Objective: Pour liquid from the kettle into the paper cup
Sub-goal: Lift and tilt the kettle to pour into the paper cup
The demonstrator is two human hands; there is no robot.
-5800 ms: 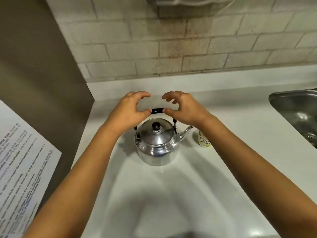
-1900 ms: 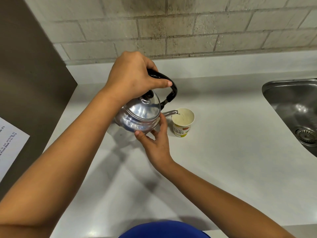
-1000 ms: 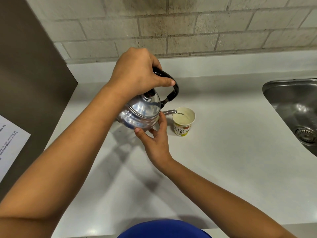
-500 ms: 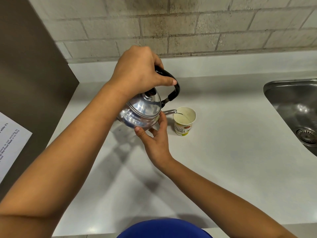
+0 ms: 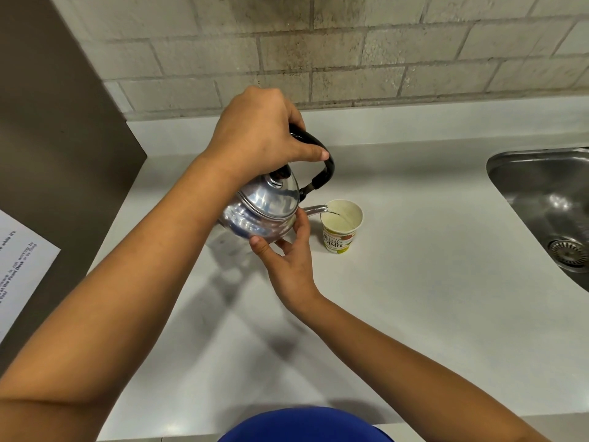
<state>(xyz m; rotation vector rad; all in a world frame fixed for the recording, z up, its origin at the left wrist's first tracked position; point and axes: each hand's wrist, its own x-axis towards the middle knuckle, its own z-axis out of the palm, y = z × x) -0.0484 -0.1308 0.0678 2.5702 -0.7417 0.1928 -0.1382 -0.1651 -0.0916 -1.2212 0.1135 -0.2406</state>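
Observation:
A shiny metal kettle [image 5: 264, 208] with a black handle hangs tilted to the right above the counter. My left hand [image 5: 258, 135] grips the handle from above. My right hand [image 5: 287, 260] presses its spread fingers against the kettle's lower side and base. The spout reaches over the rim of a small paper cup [image 5: 341, 228] that stands upright on the counter, printed with "HELLO SUMMER". A thin stream of liquid runs from the spout into the cup, which holds pale liquid.
A steel sink [image 5: 548, 205] with a drain is sunk into the white counter [image 5: 414, 298] at the right. A brick wall runs along the back. A dark panel [image 5: 57, 154] with a printed paper sheet [image 5: 19, 266] stands at the left.
Both hands lifted the kettle off the counter and tipped it over the cup. In the last second the kettle has tilted slightly more, while the pouring goes on.

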